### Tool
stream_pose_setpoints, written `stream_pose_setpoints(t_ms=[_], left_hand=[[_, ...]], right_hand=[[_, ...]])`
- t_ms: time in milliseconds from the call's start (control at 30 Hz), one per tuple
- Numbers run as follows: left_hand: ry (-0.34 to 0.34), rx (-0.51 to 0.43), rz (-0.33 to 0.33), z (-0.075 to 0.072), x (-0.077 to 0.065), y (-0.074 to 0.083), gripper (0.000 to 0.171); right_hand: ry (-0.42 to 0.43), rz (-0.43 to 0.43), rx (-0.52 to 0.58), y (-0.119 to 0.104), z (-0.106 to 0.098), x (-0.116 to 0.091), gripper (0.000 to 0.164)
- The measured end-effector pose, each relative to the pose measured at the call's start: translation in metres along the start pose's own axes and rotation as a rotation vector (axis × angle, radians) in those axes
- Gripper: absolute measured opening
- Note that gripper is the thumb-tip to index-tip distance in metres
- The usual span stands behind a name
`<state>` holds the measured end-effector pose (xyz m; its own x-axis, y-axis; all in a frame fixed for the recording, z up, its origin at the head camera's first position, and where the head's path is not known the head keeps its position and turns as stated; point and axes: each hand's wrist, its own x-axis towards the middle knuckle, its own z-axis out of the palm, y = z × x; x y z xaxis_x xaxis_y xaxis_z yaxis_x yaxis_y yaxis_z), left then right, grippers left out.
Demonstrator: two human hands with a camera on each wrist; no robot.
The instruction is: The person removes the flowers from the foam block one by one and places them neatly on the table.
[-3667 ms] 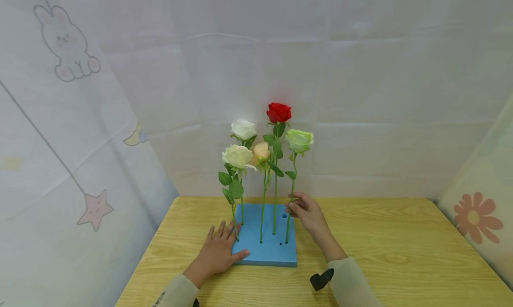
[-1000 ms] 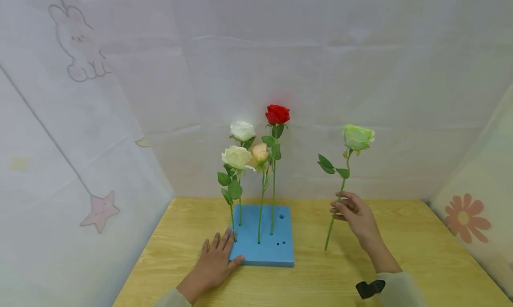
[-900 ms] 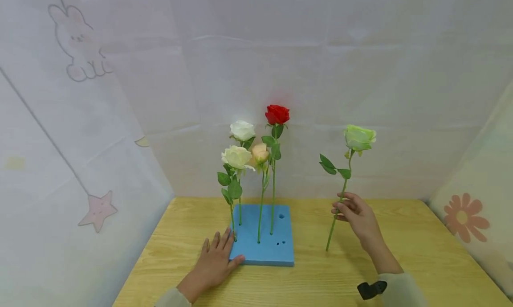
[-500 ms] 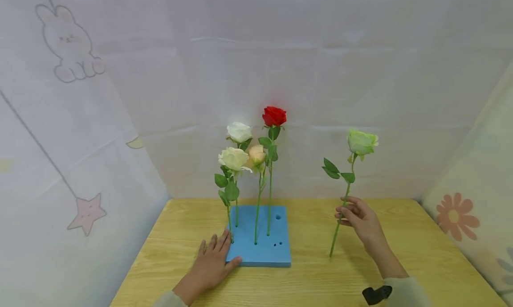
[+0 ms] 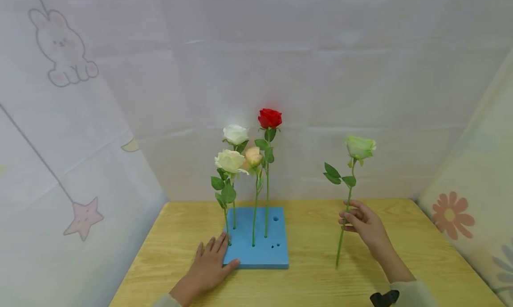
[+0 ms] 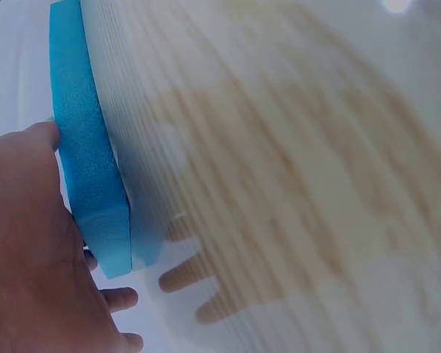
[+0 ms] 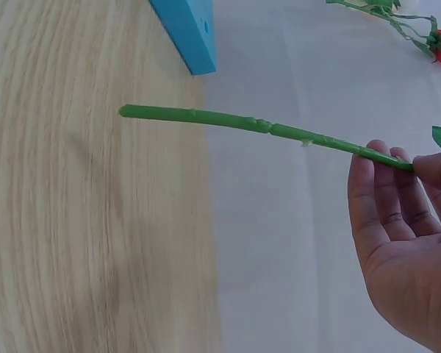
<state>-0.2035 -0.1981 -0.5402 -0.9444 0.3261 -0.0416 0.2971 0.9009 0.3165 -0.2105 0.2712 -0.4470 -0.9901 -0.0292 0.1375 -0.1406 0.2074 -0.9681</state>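
My right hand (image 5: 366,227) pinches the stem of a pale green artificial rose (image 5: 360,147), held upright to the right of a blue foam block (image 5: 260,255). In the right wrist view the rose's green stem (image 7: 228,120) ends free, with thumb and fingers on it. My left hand (image 5: 206,267) lies at the block's left front corner, fingers spread, its thumb on the block's edge. Standing in the block are a red rose (image 5: 270,118), a white rose (image 5: 235,134), a cream rose (image 5: 230,161) and a peach rose (image 5: 253,157).
The block has a larger hole (image 5: 275,218) at its back right and two small holes near the front right. It sits on a wooden table (image 5: 312,280). A pale printed cloth (image 5: 360,75) hangs behind and along both sides.
The green rose came out of the block's right side and moved right in my right hand. In the last second it has lowered slightly. My left hand stays at the block.
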Motion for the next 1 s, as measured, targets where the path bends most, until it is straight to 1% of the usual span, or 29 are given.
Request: stream_pose_setpoints(t_ms=[133, 367, 567, 833, 1000], left_hand=[[-0.004, -0.003, 0.006, 0.0, -0.001, -0.001, 0.091], [0.007, -0.007, 0.013, -0.003, 0.0, -0.002, 0.089], [-0.007, -0.005, 0.008, 0.0, 0.0, -0.003, 0.091], [-0.002, 0.005, 0.015, 0.0, 0.001, -0.003, 0.091], [-0.003, 0.016, 0.022, 0.001, 0.003, -0.003, 0.089]], right_hand=[[-0.02, 0.022, -0.007, 0.006, -0.005, 0.0, 0.054], [-0.06, 0.026, -0.006, 0.01, -0.014, -0.002, 0.058], [-0.087, 0.073, -0.01, 0.014, -0.022, -0.003, 0.061], [-0.123, 0.089, -0.02, 0.019, -0.034, -0.004, 0.058], [-0.129, 0.119, -0.019, 0.024, -0.043, -0.006, 0.06]])
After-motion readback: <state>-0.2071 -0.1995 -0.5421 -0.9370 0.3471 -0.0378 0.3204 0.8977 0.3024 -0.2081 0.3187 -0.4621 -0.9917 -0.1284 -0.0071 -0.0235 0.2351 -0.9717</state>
